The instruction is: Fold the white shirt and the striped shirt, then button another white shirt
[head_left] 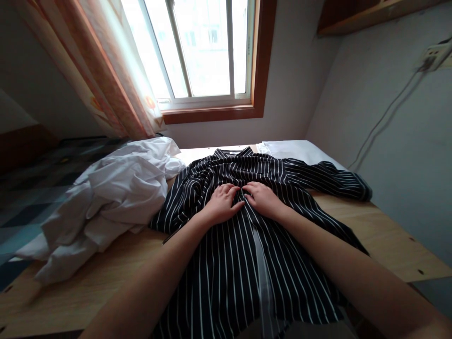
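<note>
A black shirt with white stripes (226,263) lies spread on a wooden board, collar toward the window and hem toward me. Both hands rest on the middle of its front, beside the button edge, fingertips nearly meeting. My left hand (223,203) lies on the left half, fingers stretched and thumb apart. On the other side of the edge, my right hand (263,198) is laid in the same way, its thumb also apart. The cloth is wrinkled around and above my fingers. One sleeve (328,178) stretches out to the right; the left sleeve is bunched beside the body.
A crumpled white cloth (120,193) heaps at the left of the wooden board (395,235). Flat white fabric (293,149) lies at the back right. Behind are a window (205,52) and a curtain (106,61). A cable (384,117) runs down the right wall.
</note>
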The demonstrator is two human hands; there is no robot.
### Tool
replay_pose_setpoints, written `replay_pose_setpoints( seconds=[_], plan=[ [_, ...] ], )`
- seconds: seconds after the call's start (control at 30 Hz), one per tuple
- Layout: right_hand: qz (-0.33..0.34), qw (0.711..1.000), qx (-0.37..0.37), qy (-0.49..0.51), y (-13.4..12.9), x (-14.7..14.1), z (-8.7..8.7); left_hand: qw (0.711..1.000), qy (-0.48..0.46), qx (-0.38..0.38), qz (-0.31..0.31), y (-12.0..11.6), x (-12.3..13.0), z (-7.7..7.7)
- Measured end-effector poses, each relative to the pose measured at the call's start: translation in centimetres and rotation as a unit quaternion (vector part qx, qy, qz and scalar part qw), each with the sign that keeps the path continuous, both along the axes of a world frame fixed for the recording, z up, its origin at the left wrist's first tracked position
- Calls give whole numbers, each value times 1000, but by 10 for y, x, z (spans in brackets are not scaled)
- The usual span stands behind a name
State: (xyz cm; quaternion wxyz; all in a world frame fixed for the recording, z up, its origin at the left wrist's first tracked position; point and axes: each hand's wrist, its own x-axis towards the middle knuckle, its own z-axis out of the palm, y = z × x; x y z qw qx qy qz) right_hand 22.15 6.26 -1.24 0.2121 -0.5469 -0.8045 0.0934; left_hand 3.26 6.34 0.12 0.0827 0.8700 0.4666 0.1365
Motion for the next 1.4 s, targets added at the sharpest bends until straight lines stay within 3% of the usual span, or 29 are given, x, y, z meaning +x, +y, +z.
replay_pose_setpoints(
  seconds=[0.33, 0.47, 0.57, 0.7, 0.9, 1.2, 1.3, 1.4],
  plan=[
    [-16, 999, -21, -34, 19, -6, -12, 1000, 0, 2, -1, 20, -11, -1],
    [6, 999, -20, -36, 35, -3, -13, 999, 4, 38, -18, 5, -12, 12],
    [18, 999, -18, -29, 46, -1, -13, 999, 2, 0, -43, -11, -15, 18],
    [31, 999, -15, -17, 57, 0, -14, 999, -3, -41, -3, -20, -18, 14],
    [44, 999, -11, -6, 73, 0, -14, 991, 64, -112, 35, 3, -19, 12],
    [40, 999, 0, 15, 87, 3, -15, 991, 54, -118, -29, 64, -30, 23],
    [39, 999, 13, 18, 86, 3, -12, 990, 56, -129, -18, 65, -25, 25],
    [63, 996, 58, 3, 83, 1, -8, 991, 54, -118, 35, 48, -17, 24]
  ],
)
